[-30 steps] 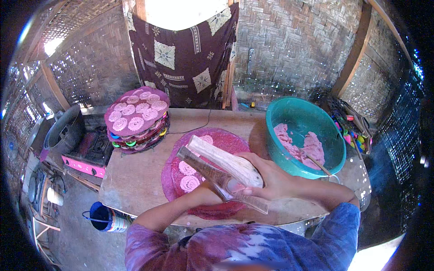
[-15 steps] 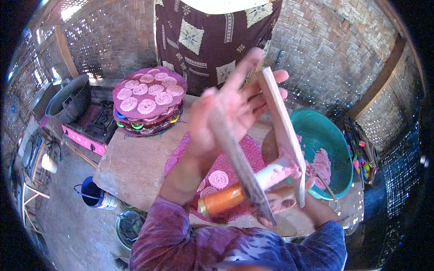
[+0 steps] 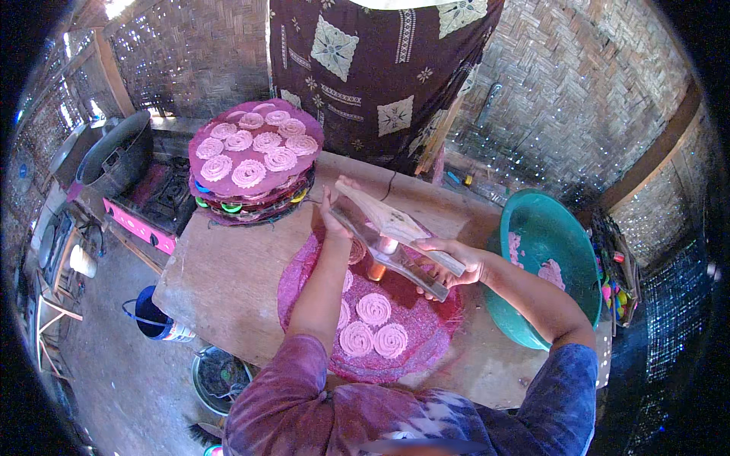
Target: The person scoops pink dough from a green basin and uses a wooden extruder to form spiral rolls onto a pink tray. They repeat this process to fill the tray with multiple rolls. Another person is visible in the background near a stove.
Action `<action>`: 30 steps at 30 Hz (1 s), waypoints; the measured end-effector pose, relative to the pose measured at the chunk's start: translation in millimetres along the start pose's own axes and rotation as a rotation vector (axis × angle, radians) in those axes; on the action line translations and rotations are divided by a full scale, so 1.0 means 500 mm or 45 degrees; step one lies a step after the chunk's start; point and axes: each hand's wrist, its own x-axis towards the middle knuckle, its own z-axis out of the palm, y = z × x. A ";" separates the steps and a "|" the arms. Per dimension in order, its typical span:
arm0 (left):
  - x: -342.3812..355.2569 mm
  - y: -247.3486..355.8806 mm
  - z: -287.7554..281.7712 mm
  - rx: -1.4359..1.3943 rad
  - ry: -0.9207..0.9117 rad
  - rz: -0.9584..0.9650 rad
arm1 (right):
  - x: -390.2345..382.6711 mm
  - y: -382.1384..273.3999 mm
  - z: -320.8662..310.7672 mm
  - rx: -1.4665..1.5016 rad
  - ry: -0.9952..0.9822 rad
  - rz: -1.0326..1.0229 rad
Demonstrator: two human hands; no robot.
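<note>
My left hand (image 3: pixel 334 216) grips the far-left end of a wooden press (image 3: pixel 372 209) made of two long bars, and my right hand (image 3: pixel 458 262) grips its near-right end. Between the bars, an upright tube (image 3: pixel 377 270) with an orange lower part points down over a round pink mat (image 3: pixel 437 342). Several piped pink spiral rosettes (image 3: pixel 373 309) lie on the mat; others are hidden under my arm and the press. Both hands are closed on the wood.
A stack of round trays with rosettes (image 3: pixel 258 152) stands at back left of the table (image 3: pixel 220 289), beside a stove (image 3: pixel 137 224) and dark pot (image 3: pixel 114 167). A green basin (image 3: pixel 525 311) with pink paste is at right. A bucket (image 3: pixel 156 319) stands on the floor at left.
Half a second ago my left hand was raised and open, with the tube tilted sideways. It has closed on the press, which is lower, with the orange end pointing down over the mat.
</note>
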 end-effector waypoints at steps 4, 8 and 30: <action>0.012 0.036 0.008 -0.098 -0.141 0.048 | 0.001 -0.029 0.016 -0.267 0.111 -0.051; 0.009 0.026 0.066 -0.140 -0.131 0.051 | -0.032 -0.051 0.037 -0.252 0.092 -0.011; -0.011 0.043 0.133 -0.175 -0.103 -0.013 | -0.087 -0.030 0.090 -0.339 0.243 -0.208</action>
